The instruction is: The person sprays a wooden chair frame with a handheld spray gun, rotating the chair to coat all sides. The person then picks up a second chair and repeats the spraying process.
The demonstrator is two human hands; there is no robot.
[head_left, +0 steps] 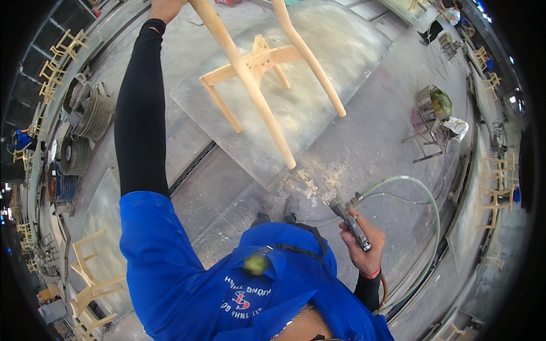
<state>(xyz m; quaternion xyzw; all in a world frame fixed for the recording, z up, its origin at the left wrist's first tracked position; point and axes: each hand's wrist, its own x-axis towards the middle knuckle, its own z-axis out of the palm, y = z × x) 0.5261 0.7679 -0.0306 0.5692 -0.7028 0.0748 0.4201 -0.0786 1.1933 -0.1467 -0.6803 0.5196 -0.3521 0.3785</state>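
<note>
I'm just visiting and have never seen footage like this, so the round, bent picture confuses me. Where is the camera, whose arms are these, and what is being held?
There is no machine here: a person wears a wide-angle camera on the head, looking down, which bends straight lines near the rim. The blue shirt at the bottom is the person's own body. The left hand, in a black sleeve, reaches up and grips one leg of a bare wooden chair frame, held tilted with its legs pointing toward the camera. The right hand has its fingers wrapped round a metal air tool fed by a pale green hose that loops across the floor. Below lies a dusty grey workshop floor. More wooden chairs stand at the lower left, and a small stand with a bucket is on the right.
</note>
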